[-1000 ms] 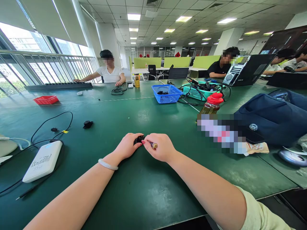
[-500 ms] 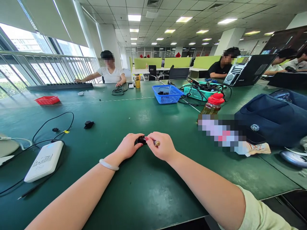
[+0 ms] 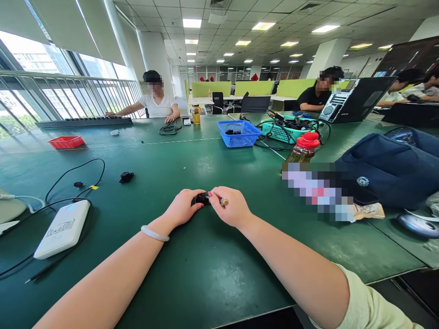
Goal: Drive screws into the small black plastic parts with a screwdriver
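My left hand point(image 3: 183, 208) rests on the green table point(image 3: 206, 274) with its fingers closed round a small black part point(image 3: 201, 198). My right hand point(image 3: 230, 209) is closed beside it, pinching a thin tool with a brass-coloured end point(image 3: 223, 201) whose tip meets the black part. The two hands touch at the fingertips. A pale bangle point(image 3: 154, 233) sits on my left wrist.
A white power bank point(image 3: 62, 229) with black cables lies at the left. Another small black part point(image 3: 126, 177) lies beyond it. A blue basket point(image 3: 239, 133), a red-capped bottle point(image 3: 303, 148) and a dark blue bag point(image 3: 387, 169) stand to the right. Other people sit at the far side.
Both hands stay together on the black part; the brass-ended tool has shifted slightly in my right fingers. Nothing else has moved.
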Action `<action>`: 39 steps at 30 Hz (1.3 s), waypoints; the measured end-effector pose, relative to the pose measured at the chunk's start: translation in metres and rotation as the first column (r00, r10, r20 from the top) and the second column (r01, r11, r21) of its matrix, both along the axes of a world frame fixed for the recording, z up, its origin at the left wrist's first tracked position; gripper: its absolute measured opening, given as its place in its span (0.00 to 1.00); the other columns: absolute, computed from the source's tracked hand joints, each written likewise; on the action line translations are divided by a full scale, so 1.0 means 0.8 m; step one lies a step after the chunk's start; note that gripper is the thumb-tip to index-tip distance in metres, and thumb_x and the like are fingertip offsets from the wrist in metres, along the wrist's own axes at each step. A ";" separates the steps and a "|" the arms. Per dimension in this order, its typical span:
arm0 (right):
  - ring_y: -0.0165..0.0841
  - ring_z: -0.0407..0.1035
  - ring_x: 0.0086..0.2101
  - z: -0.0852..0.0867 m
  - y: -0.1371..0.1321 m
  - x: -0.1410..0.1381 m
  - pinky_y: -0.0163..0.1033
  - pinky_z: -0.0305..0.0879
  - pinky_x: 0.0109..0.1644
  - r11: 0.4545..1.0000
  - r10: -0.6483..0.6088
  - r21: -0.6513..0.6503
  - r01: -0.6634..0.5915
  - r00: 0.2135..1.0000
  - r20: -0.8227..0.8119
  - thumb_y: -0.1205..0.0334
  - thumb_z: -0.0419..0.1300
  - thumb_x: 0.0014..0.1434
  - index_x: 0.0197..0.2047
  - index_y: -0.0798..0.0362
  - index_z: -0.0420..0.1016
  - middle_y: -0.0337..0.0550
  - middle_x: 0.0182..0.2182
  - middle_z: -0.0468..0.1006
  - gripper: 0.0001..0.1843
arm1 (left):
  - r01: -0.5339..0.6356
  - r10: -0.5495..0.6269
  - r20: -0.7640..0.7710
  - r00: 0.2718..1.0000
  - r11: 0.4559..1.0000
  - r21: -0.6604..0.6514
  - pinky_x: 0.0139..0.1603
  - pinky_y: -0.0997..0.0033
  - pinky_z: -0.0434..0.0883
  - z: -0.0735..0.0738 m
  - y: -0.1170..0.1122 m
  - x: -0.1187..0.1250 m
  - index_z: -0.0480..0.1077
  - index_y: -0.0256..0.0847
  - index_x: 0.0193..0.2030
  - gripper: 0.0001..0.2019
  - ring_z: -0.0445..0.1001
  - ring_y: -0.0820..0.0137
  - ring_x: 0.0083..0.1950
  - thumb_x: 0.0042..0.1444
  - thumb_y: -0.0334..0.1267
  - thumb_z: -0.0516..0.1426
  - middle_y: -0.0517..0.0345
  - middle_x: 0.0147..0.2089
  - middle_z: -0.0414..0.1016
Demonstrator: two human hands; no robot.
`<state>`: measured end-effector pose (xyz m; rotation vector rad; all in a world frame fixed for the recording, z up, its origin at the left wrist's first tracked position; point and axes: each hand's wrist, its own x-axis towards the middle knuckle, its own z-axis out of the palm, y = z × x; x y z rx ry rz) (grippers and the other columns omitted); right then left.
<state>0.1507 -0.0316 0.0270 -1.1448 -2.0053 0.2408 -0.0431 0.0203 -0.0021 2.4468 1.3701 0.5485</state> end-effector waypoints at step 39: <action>0.23 0.53 0.13 -0.012 0.042 0.021 0.32 0.48 0.18 0.694 -0.469 -0.567 -0.444 0.319 -0.824 0.55 0.56 0.57 0.24 0.53 0.69 0.34 0.12 0.65 0.14 | -0.028 0.027 -0.020 0.999 0.999 -0.039 0.61 0.54 0.67 0.008 -0.004 0.001 0.73 0.45 0.58 0.21 0.71 0.55 0.57 0.58 0.41 0.58 0.50 0.54 0.77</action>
